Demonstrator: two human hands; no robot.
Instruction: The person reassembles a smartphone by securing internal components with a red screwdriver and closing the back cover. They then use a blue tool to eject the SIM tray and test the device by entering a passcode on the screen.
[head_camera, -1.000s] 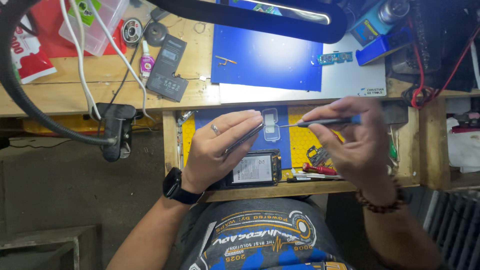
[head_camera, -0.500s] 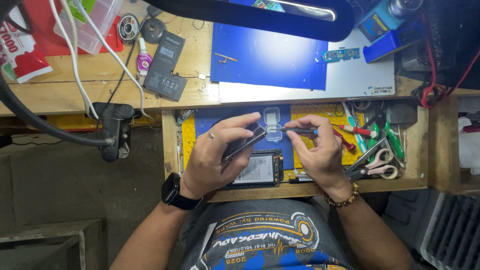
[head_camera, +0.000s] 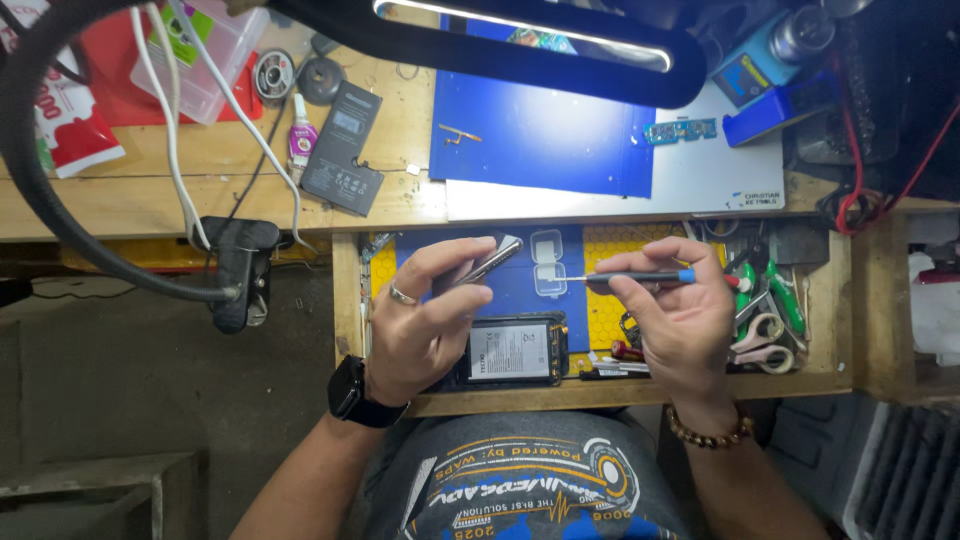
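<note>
your left hand has its fingers pinched on the edges of a thin dark phone panel, tilted just above the opened phone in the drawer. it looks stiff, light and probably fragile, so stay on the edges. your right hand is closed round a blue-tipped screwdriver, right of the phone.

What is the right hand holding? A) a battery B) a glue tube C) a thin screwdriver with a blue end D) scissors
C: the right hand pinches a thin screwdriver with a blue end, its tip pointing toward the phone part held in the left hand.
</note>
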